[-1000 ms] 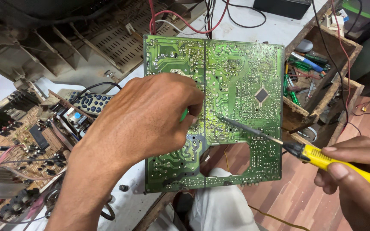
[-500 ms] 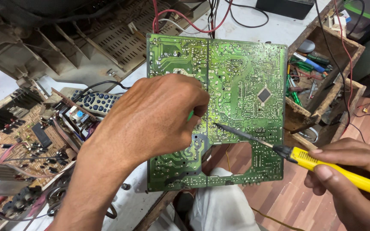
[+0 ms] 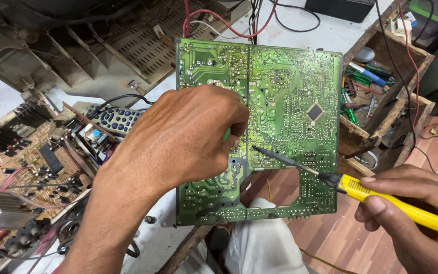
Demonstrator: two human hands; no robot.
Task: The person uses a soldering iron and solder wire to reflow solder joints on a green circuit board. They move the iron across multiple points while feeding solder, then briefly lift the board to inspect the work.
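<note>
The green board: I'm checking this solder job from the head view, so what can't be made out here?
- Board under the left hand: hidden, fingertips too.
- Iron tip at the board: too small to tell if it touches a joint.
- Iron's rear and right hand: cut off by the right edge.
- Board's component side: faces away.
- Tools in the wooden box: too small.

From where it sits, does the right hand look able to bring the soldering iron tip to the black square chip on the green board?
Probably yes. The right hand holds the yellow soldering iron, tip low on the green circuit board. The black square chip lies uncovered above it; the left hand rests further left.
</note>
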